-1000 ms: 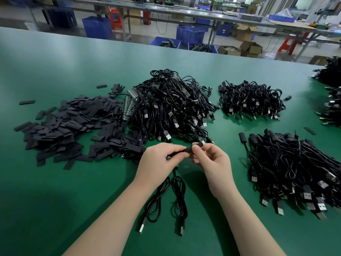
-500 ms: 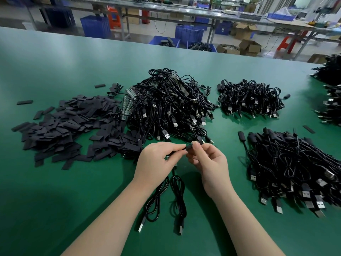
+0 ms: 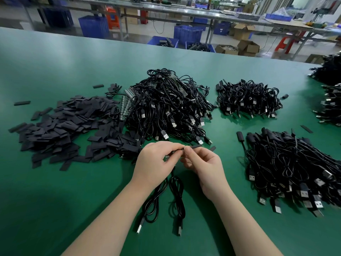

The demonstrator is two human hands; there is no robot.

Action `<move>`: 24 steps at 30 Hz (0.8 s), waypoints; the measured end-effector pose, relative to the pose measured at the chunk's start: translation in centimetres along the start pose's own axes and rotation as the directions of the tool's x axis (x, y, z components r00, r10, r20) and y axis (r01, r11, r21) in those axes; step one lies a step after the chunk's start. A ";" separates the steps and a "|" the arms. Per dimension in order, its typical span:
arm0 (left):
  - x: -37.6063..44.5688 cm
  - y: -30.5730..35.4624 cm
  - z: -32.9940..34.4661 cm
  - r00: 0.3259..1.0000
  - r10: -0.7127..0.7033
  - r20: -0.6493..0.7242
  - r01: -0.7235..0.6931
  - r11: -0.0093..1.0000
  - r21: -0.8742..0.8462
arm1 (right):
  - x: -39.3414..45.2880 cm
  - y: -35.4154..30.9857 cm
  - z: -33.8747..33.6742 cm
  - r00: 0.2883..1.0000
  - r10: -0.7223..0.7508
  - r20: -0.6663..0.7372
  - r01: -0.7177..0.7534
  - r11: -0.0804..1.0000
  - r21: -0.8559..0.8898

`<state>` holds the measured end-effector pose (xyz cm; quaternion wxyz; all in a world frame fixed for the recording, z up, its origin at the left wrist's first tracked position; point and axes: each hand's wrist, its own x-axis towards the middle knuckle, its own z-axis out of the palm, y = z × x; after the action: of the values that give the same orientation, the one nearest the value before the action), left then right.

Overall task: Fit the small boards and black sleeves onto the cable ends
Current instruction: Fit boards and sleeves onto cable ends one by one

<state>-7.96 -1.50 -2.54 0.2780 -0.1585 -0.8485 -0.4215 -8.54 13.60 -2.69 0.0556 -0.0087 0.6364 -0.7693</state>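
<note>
A: Where are the hands?

B: Both are low in the middle of the green table (image 3: 55, 200), close together. The left hand (image 3: 156, 163) has its fingers curled round a cable end, and a small board (image 3: 167, 157) peeks out under its fingertips. The right hand (image 3: 204, 167) pinches a black sleeve (image 3: 194, 146) between thumb and forefinger — the sleeve's free end sticks out to the right, past the fingers.

A: Is the sleeve already on the cable?

B: I cannot tell; the join is hidden where the fingertips of the two hands meet.

A: And the cables themselves?

B: Two cables (image 3: 175, 196) trail from under the hands toward the person, lying in loose loops on the table, each ending in a USB plug — one plug (image 3: 139, 226) on the left, one (image 3: 180, 230) just to its right.

A: What surrounds them?

B: To the left lies a wide heap of loose black sleeves (image 3: 70, 130), a few strays scattered apart from it. Just beyond the hands rises the big cable pile (image 3: 166, 108), with strips of small boards (image 3: 126, 104) tucked against its left edge. A smaller cable pile (image 3: 249, 100) sits to the right of that one, and another large pile (image 3: 295, 167) lies near the right hand, its ends already covered in black.
</note>
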 end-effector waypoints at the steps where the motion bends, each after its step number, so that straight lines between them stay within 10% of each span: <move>1: 0.0 0.0 -0.1 1.000 -0.010 0.002 0.010 1.000 -0.004 | 0.0 0.0 0.0 1.000 -0.008 -0.012 0.008 1.000 -0.004; 16: 0.1 -0.4 -0.1 0.997 0.072 -0.020 -0.072 0.997 0.019 | -0.2 -0.4 0.2 0.998 0.045 0.053 -0.046 0.999 0.020; 24: 0.0 0.0 -0.3 0.997 -0.055 -0.048 0.054 0.998 -0.008 | -0.3 -0.7 -0.4 0.960 -0.234 -0.152 0.212 0.966 -0.151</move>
<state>-7.90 -1.80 -2.38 0.2861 -0.1261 -0.8442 -0.4353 -8.37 14.12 -2.04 -0.0863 -0.0193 0.6835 -0.7246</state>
